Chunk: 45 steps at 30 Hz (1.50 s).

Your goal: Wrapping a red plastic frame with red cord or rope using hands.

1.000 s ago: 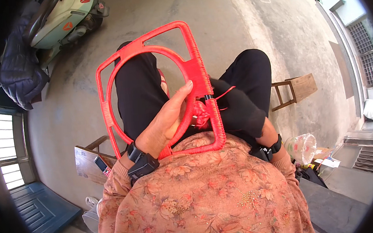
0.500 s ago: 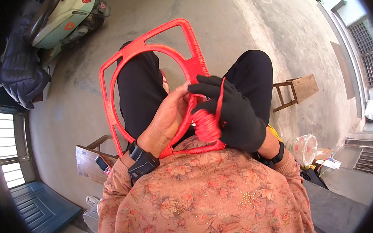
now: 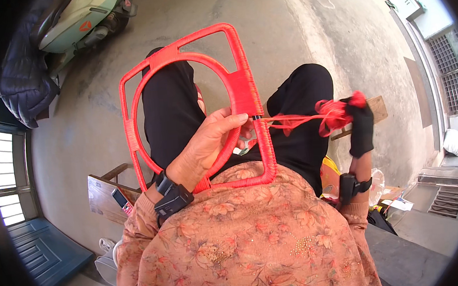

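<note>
Across my lap rests a red cord-wrapped frame [image 3: 246, 92], a rounded rectangle with a ring inside it. My bare left hand [image 3: 208, 139] grips the ring's right side, its thumb pressed at the edge of the wrapped joint. Just beside that thumb a short dark stretch of the frame shows uncovered. From there red cord [image 3: 301, 118] runs taut to the right. Out over my right knee, my right hand [image 3: 362, 127], in a black glove with bare fingertips partly hidden, is closed round a loose bundle of red cord [image 3: 335, 116].
A small wooden stool [image 3: 379, 108] stands on the right, partly behind my right hand. Another stool [image 3: 104, 199] on the left bears a mobile phone [image 3: 121, 198]. A scooter [image 3: 77, 26] with a dark padded cover is parked at the far left. A yellow and red bag [image 3: 329, 176] lies beside my right hip.
My right hand has swung from the frame out to the right with the cord bundle, drawing the cord tight. My left hand keeps its hold on the frame, which has shifted slightly.
</note>
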{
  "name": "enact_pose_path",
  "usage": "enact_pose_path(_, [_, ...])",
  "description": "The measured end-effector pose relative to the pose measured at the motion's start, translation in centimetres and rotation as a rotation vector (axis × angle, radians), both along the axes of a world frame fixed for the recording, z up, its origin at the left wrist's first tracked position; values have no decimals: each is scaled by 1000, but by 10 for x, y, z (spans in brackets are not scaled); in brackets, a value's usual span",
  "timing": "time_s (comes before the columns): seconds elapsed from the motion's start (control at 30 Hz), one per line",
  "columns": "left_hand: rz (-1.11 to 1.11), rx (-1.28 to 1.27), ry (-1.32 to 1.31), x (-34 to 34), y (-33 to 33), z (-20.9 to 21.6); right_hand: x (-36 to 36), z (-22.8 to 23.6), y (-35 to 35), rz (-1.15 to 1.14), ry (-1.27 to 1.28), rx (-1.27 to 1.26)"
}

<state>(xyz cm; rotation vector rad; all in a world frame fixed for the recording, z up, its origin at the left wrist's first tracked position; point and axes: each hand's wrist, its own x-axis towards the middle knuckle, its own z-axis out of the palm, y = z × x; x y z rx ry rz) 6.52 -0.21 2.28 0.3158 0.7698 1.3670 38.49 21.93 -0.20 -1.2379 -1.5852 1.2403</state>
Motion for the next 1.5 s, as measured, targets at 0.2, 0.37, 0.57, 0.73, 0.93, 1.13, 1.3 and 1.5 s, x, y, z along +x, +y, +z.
enact_pose_path(0.2, [-40, -42, -15, -1, 1, 2, 42, -18, 8, -344, 688, -149])
enact_pose_path(0.37, [-47, -21, 15, 3, 2, 12, -19, -3, -49, 189, 402, -200])
enact_pose_path(0.57, [-17, -5, 38, 4, 1, 8, -127, 51, -112, 613, 170, -413])
enact_pose_path(0.73, [-9, -6, 35, 3, 1, 8, -118, 33, -103, 686, 311, -483])
enact_pose_path(0.93, [-37, -80, 39, 5, 4, 8, -146, 52, -118, 254, 944, -839])
enact_pose_path(1.13, [-33, -77, -8, 8, 5, 8, -133, 13, -105, 244, 813, -835])
enact_pose_path(1.3, [-72, -97, 48, 6, 5, 10, -133, 63, -112, 331, 238, -287])
enact_pose_path(1.5, [-21, -22, 59, 5, 1, 7, -101, 38, -61, 308, -231, 267])
